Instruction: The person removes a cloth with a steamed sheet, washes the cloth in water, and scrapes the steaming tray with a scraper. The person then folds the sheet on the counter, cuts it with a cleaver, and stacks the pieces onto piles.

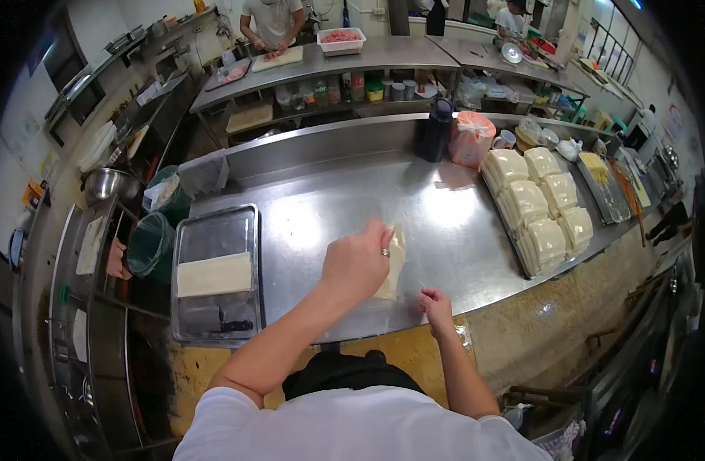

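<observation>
My left hand (355,266), with a ring on one finger, is closed at the near-upright pale, glossy sheet (395,265) over the middle of the steel table. It partly hides the sheet, whose lower end hangs near the tabletop. To the right of the sheet and nearer my body, my right hand (437,309) is closed in a pinch; what it holds, if anything, is too small to name. A flat cream slab (214,275) lies on a metal tray (254,230) at the left.
Plastic-wrapped pale stacks (526,201) fill a tray at the right. A dark bottle (437,129) and red-and-white package (471,140) stand at the back edge. Green bins (150,244) are left of the table. Two people work at the far counter (406,55).
</observation>
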`<state>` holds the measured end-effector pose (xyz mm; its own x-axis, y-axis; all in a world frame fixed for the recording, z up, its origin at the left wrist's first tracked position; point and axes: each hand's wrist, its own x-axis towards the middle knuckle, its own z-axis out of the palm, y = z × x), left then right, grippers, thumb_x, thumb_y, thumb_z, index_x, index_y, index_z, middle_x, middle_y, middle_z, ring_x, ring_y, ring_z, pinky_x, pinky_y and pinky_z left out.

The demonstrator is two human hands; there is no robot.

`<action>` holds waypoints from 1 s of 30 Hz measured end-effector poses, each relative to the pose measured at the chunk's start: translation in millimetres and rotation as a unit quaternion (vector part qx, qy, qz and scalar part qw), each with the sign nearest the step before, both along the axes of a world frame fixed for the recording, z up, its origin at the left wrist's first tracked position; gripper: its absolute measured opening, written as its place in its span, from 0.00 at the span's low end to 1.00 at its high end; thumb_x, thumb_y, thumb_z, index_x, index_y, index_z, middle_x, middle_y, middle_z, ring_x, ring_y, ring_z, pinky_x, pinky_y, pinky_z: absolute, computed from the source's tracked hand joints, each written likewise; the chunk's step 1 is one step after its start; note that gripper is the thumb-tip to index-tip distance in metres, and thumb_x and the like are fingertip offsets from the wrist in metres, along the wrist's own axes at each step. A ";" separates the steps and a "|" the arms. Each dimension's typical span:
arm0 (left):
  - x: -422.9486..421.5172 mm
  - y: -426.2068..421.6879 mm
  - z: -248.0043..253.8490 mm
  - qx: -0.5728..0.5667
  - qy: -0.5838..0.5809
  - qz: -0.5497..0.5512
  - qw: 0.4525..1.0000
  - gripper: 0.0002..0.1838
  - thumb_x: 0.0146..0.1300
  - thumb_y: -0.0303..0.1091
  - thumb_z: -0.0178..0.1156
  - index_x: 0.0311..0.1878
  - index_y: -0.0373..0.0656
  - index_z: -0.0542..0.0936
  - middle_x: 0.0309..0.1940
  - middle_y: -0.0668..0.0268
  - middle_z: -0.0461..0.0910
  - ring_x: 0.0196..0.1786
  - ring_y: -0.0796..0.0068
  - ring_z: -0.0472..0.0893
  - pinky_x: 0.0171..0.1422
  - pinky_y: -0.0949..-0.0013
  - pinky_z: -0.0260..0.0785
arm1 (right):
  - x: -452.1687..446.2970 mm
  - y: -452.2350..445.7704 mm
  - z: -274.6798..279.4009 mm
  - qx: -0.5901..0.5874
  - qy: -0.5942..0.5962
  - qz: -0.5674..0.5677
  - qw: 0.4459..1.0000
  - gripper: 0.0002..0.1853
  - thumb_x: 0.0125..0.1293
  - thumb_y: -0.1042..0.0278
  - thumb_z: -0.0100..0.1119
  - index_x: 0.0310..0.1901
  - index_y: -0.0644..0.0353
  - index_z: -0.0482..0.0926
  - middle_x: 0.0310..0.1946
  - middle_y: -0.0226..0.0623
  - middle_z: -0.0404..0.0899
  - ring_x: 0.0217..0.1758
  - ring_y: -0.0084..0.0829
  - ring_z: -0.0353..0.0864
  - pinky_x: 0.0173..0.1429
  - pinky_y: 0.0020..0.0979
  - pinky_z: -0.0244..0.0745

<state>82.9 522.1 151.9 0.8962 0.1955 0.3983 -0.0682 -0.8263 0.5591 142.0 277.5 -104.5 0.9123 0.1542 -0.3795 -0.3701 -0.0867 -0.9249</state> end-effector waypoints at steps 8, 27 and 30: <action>-43.4 87.2 44.2 -0.044 0.014 0.068 0.997 0.10 0.72 0.36 0.56 0.38 0.39 0.75 0.23 0.47 0.79 0.31 0.40 0.81 0.36 0.45 0.70 | -17.9 84.0 22.3 0.472 0.165 0.154 0.852 0.19 0.67 0.69 0.64 0.58 0.62 0.76 0.43 0.36 0.83 0.43 0.28 0.82 0.49 0.32 0.79; -288.7 535.4 -263.2 -0.222 0.133 0.373 0.891 0.11 0.72 0.39 0.55 0.44 0.40 0.78 0.37 0.43 0.82 0.45 0.36 0.81 0.46 0.43 0.71 | -142.6 513.5 25.4 0.022 0.128 0.264 0.956 0.14 0.70 0.78 0.57 0.55 0.69 0.81 0.44 0.38 0.86 0.41 0.26 0.84 0.46 0.29 0.79; -281.2 566.9 -265.3 -0.233 0.115 0.375 0.890 0.09 0.71 0.37 0.55 0.45 0.42 0.79 0.38 0.45 0.83 0.45 0.36 0.81 0.47 0.44 0.71 | -136.8 547.6 21.2 0.036 0.138 0.235 0.961 0.14 0.70 0.79 0.56 0.56 0.69 0.80 0.45 0.38 0.85 0.43 0.27 0.84 0.48 0.30 0.79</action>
<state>-198.3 1089.0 -113.4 0.4923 0.8684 -0.0595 0.5649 -0.2668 0.7808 5.2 825.1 -83.3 0.6014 0.5591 -0.5707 -0.5384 -0.2442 -0.8065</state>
